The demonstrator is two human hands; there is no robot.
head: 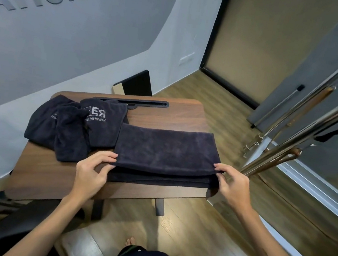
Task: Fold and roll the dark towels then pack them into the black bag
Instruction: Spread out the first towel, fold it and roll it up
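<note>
A dark towel (pixel 165 148) lies folded on the right half of a small wooden table (pixel 165 116). My left hand (pixel 92 169) pinches the near left corner of its upper layer. My right hand (pixel 231 184) pinches the near right corner. That upper layer is lifted slightly off the layers beneath. To the left sits a heap of more dark towels (pixel 66 128); one (pixel 102 122) shows white lettering. I cannot pick out a black bag for certain.
A black slot (pixel 137 101) runs along the table's far edge. Metal rails (pixel 295 130) stand close on the right by a window sill. A dark board (pixel 135 83) leans on the wall behind the table. My bare feet (pixel 130 243) are on the wooden floor.
</note>
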